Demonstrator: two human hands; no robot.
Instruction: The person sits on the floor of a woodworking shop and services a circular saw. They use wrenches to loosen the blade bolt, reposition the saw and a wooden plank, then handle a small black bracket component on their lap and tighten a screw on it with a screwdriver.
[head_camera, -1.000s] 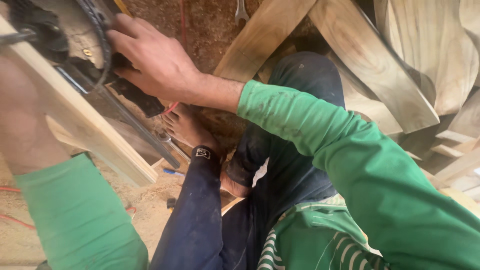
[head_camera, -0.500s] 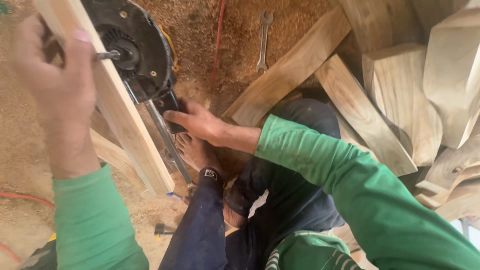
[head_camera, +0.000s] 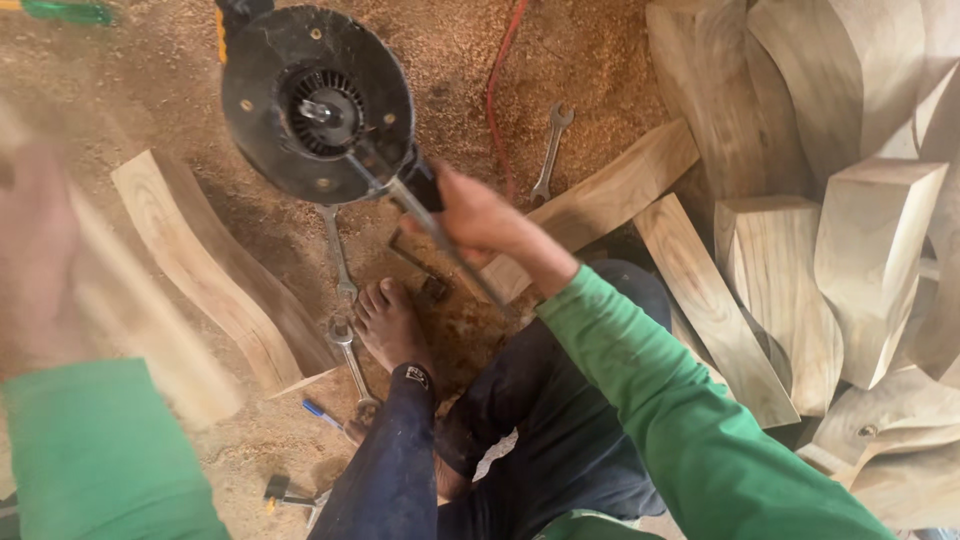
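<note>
My right hand (head_camera: 482, 216) grips the black side handle of a round black power tool (head_camera: 316, 102), held up with its vented underside and centre spindle facing me. A thin metal bar (head_camera: 452, 250) runs from the tool down past that hand. My left hand (head_camera: 38, 255) is at the left edge, smeared by motion, closed around a pale wooden strip (head_camera: 150, 320) that is also blurred. Both arms wear green sleeves. My bare foot (head_camera: 390, 326) rests on the sawdust below the tool.
Sawdust covers the floor. Spanners (head_camera: 553, 148) (head_camera: 345, 350) lie on it beside a red cable (head_camera: 500, 85). A curved wooden piece (head_camera: 225, 290) lies at the left, and carved wooden blocks (head_camera: 870, 250) are piled at the right. A blue pen (head_camera: 322, 412) and a small hammer (head_camera: 276, 490) lie near my leg.
The view has tipped and the power tool has swung up into full sight. My right hand has shifted along it to the side handle. My left hand and the strip moved left and down.
</note>
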